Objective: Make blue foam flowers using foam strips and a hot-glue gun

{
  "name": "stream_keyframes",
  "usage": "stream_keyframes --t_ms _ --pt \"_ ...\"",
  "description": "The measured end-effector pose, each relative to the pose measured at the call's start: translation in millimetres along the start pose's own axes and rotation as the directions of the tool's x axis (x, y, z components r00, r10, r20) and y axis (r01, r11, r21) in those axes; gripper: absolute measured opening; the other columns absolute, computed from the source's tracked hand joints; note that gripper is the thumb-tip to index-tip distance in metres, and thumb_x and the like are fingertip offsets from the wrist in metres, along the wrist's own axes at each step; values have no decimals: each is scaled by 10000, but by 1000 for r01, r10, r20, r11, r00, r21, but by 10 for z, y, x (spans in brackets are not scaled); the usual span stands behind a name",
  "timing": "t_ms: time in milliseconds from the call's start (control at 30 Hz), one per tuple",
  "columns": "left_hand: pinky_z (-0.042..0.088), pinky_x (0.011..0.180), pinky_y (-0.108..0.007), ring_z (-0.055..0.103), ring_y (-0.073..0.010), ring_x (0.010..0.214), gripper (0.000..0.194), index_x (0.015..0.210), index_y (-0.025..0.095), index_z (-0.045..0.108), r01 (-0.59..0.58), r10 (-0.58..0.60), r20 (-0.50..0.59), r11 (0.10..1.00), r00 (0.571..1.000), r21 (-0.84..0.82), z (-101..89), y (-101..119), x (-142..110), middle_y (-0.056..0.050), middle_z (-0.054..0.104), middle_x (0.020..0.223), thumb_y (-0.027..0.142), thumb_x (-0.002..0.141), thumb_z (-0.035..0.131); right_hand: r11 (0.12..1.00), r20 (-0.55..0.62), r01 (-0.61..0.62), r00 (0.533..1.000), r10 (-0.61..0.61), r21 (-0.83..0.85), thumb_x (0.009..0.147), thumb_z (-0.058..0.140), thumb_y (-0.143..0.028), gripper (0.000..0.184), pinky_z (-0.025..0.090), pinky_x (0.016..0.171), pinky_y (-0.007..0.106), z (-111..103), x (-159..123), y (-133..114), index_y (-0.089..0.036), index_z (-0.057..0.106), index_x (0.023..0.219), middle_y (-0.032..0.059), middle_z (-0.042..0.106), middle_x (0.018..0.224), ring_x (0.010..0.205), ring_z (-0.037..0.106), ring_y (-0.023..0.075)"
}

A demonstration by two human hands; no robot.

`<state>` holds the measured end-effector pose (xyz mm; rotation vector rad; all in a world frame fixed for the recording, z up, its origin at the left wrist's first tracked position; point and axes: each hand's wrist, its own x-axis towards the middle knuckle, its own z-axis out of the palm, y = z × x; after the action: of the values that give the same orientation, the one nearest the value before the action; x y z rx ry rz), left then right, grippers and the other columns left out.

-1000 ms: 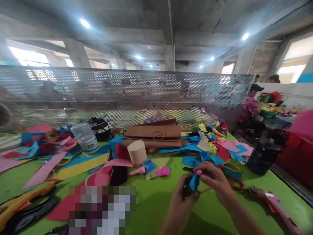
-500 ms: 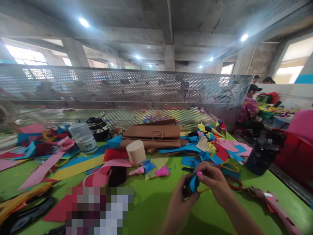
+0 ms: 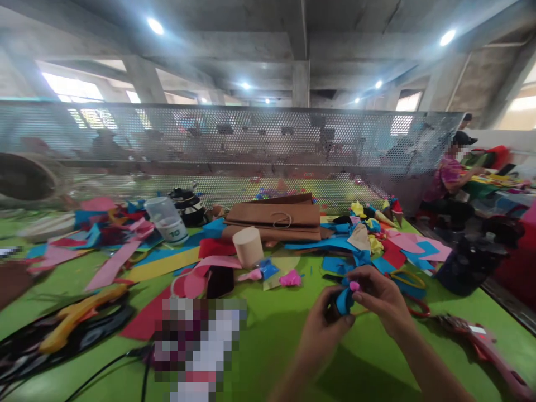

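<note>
My left hand (image 3: 324, 326) and my right hand (image 3: 379, 298) meet above the green table (image 3: 268, 346), both closed on one small craft piece. It is a blue felt shape (image 3: 344, 300) with a dark part on its left side. The left fingers pinch it from below and the side. A small pink ball (image 3: 354, 286) sits on top of the blue felt, pressed there by my right thumb and fingers. Close behind the hands lie blue felt scraps (image 3: 335, 265) and a pink scrap (image 3: 290, 278).
A pink glue gun (image 3: 481, 340) lies at the right. Red-handled scissors (image 3: 412, 304), a beige cylinder (image 3: 248, 247), a brown paper bag (image 3: 278, 220), a plastic cup (image 3: 167, 219) and several felt sheets cover the table. A perforated metal screen (image 3: 234, 151) stands behind. A seated person (image 3: 448, 178) works at the far right.
The view has swung left and slightly down. Both hands keep the same hold on the blue felt and pink ball, with the fingers shifting only a little.
</note>
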<state>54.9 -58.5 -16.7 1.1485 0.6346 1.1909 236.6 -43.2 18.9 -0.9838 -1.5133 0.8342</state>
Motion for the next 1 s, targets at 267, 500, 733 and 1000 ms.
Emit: stream_keyframes --t_ms 267,500,733,1000 --pt "491 904 -316 606 -224 1029 501 1215 193 653 14 -10 -54 998 998 64 25 26 -14 -78 679 1147 310 769 847 989 -60 93 993 -100 -112 837 836 -449 223 488 708 313 10 -1 5 -254 767 922 46 688 919 844 607 222" --pt "500 869 -313 611 -219 980 492 1208 197 669 6 4 -62 988 998 151 34 42 -12 -71 678 1114 265 751 839 991 -63 60 996 -67 -118 859 815 -445 200 517 749 335 -8 -13 19 -257 763 904 53 680 912 855 619 230" --pt "495 841 -299 607 -201 947 478 1207 209 659 18 -7 -94 993 996 114 31 4 -2 -62 679 1101 247 760 827 996 5 -24 1000 25 -91 876 778 -492 324 569 794 366 -40 -17 96 -252 773 1095 77 723 1058 970 668 272" --pt "483 856 -302 599 -200 969 501 1171 192 644 25 -22 -96 999 995 27 28 27 18 -55 668 1081 257 727 868 999 -32 -18 999 17 -46 878 794 -447 214 548 832 337 -3 -9 104 -266 789 992 46 731 1007 959 675 243"
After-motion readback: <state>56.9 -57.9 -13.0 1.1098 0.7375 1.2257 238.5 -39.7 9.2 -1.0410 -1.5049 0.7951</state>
